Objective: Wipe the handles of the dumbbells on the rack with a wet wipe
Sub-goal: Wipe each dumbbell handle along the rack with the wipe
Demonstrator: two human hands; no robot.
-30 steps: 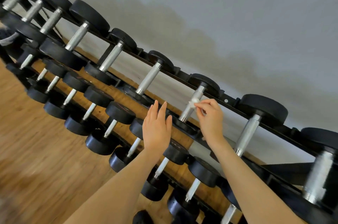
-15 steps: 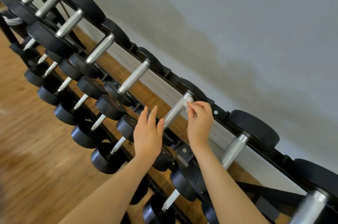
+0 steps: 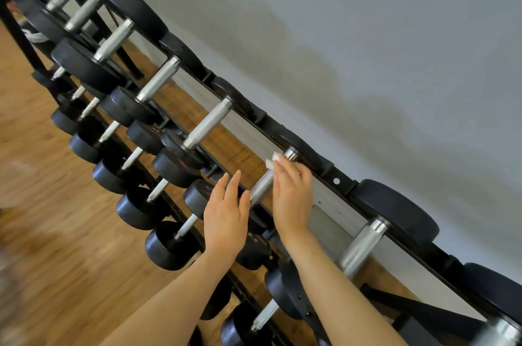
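At the handle's [image 3: 262,186] far end, right hand [image 3: 292,193] pinches the wipe [image 3: 273,160].

The right hand [image 3: 292,193] presses a small white wet wipe [image 3: 273,162] onto a knurled silver dumbbell handle [image 3: 262,186]; the left hand [image 3: 224,218] hovers flat-fingered beside it, over the black steel rack [image 3: 336,176].

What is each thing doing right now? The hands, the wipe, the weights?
Right hand: holds the wet wipe against a handle.
Wet wipe: white, folded small, on the far end of the handle.
Wiped handle: silver, resting across the top shelf.
Left hand: fingers straight, holding nothing.
Other dumbbells: sitting in rows, untouched.
Rack: black, standing by the wall.
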